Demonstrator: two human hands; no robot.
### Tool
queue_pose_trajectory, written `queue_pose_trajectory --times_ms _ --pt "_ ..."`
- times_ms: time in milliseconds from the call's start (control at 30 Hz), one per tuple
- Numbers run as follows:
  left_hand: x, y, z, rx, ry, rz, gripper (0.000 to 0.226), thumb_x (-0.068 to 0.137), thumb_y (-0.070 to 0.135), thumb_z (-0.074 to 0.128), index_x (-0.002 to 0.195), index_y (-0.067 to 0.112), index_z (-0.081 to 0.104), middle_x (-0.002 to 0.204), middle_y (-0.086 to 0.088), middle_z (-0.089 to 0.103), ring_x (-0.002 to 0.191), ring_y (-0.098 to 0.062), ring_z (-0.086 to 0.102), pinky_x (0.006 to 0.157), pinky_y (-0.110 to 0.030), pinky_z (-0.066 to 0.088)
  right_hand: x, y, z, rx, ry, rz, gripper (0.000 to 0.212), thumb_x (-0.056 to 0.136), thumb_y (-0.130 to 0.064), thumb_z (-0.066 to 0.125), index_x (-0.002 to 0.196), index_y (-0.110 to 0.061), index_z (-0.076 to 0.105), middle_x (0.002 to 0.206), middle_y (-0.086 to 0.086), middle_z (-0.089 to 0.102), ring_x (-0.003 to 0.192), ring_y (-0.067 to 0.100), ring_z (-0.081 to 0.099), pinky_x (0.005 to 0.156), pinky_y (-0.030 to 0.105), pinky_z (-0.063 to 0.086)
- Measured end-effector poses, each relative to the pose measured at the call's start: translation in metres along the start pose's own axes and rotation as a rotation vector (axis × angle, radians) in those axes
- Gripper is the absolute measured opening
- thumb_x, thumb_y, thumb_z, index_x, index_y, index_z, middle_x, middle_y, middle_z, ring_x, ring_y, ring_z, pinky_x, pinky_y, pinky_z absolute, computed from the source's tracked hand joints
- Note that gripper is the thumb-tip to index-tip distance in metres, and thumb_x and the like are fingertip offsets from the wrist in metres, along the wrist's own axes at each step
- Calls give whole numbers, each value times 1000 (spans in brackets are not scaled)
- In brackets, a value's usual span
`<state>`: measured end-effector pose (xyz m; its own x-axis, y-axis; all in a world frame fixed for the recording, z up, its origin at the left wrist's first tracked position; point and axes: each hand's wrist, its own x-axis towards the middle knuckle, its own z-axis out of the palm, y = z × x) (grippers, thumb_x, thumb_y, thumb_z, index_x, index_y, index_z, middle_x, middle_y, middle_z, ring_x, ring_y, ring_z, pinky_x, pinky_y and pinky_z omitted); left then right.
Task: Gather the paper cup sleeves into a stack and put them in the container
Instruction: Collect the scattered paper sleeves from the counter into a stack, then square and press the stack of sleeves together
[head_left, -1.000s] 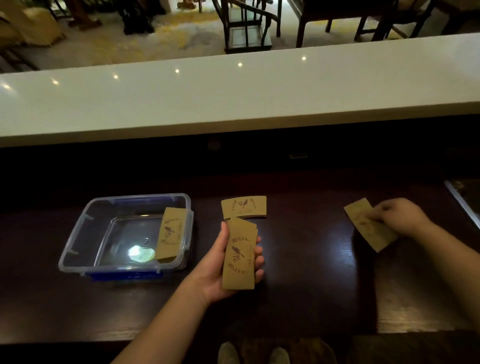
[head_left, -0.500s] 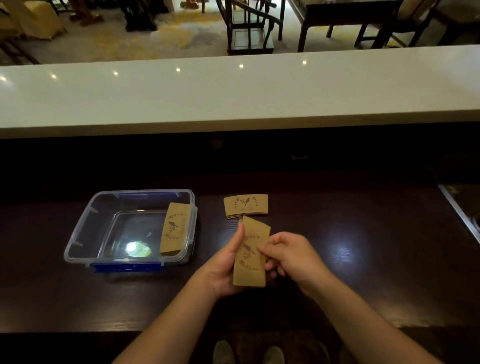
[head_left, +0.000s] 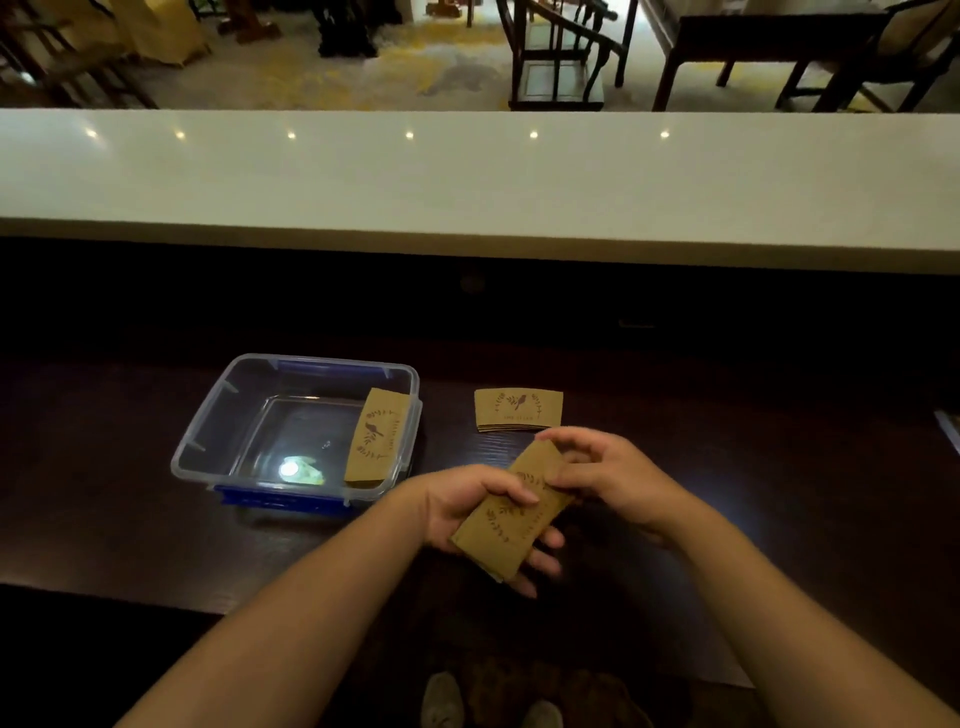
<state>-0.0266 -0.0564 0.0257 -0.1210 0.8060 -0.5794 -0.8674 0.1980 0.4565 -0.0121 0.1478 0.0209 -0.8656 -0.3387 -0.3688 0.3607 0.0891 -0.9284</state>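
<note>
Both hands are on one bundle of kraft cup sleeves (head_left: 511, 512), held over the dark wood worktop (head_left: 753, 467), tilted with the far end to the right. Left hand (head_left: 470, 512) is curled under and around it, thumb across the printed face, fingertips showing past the near edge. Right hand (head_left: 605, 470) is pinching the far end, fingers bent and closed on it. How many sleeves are in the bundle I can't tell.

Nearby:
- Small sleeve stack (head_left: 518, 410) lies flat on the worktop just beyond the hands, print up, layered edges visible at the front. Not touching the hands.
- Clear plastic container (head_left: 228, 410) with blue clips sits to the left, lid off. One sleeve (head_left: 375, 441) stands leaning inside against its right wall. A bright light reflection sits on the container floor.
- Container's right rim is near the left wrist, apart from it.

Edges/room:
- Raised white counter ledge (head_left: 467, 176) runs the full width behind, with a dark recess under it.
- Worktop to the right of the hands is bare up to a pale object (head_left: 949, 434) clipped by the frame edge.
- The near edge of the worktop runs under the forearms; shoes (head_left: 441, 701) show below it.
</note>
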Motion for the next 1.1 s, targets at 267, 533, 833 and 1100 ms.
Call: queue_pose_trajectory --times_ms 267,533,833,1100 --pt "3 43 -24 1096 973 352 94 65 51 78 142 23 33 134 -1 46 116 -17 49 93 -27 43 45 18 -16 367 375 55 45 84 1 64 124 -20 59 109 9 69 88 19 72 61 24 56" --pt "36 87 -69 1641 1104 208 91 71 38 77 144 14 27 138 -10 41 126 -30 34 102 -44 37 104 9 -16 111 570 113 49 85 -5 66 132 -12 52 108 4 65 98 21 65 74 30 54" --pt "54 96 -88 1671 956 57 83 69 37 77 135 8 37 135 -15 35 124 -33 31 100 -44 38 119 7 -33 -687 500 94 72 78 -28 67 145 -22 40 150 8 39 132 34 33 107 35 29" --pt "57 94 -87 1729 885 137 71 64 32 78 123 7 47 119 -12 46 111 -27 40 91 -33 39 116 3 -32 -1142 74 68 95 73 -23 73 152 -18 20 148 6 40 129 27 31 107 38 35"
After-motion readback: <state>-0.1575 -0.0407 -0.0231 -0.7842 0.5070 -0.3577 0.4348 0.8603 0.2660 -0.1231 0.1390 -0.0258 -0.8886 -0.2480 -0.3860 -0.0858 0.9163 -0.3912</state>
